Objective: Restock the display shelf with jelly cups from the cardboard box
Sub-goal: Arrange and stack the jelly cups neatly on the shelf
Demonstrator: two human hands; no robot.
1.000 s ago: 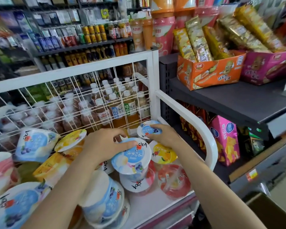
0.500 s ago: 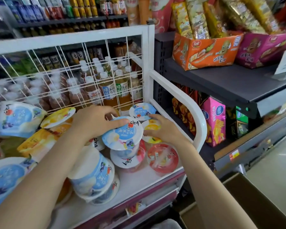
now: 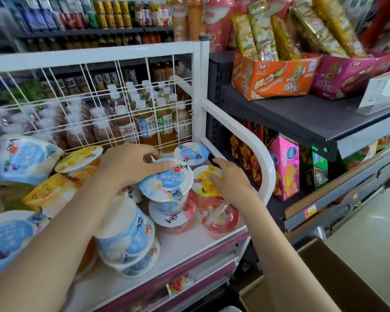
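Note:
My left hand [image 3: 131,165] grips a blue-lidded jelly cup [image 3: 167,184] from above, thumb on the lid; the cup stands stacked on a red-and-white cup [image 3: 173,218]. My right hand [image 3: 231,182] lies flat with its fingers on a yellow-lidded cup [image 3: 200,180] near the shelf's right rail. A smaller blue-lidded cup [image 3: 190,153] stands free in the back right corner. A clear red cup [image 3: 218,216] sits in front of the yellow one. All are on the white wire display shelf [image 3: 189,248]. The open cardboard box [image 3: 329,275] shows at lower right.
Several more blue and yellow jelly cups [image 3: 126,235] lie piled on the shelf's left half. A white wire back panel [image 3: 95,102] separates bottled drinks behind. A curved white side rail [image 3: 260,152] borders a dark shelf [image 3: 302,118] with snack boxes.
My right hand let go of the small blue-lidded cup in the back corner and came down onto the yellow-lidded cup. My left hand kept its grip on the blue cup.

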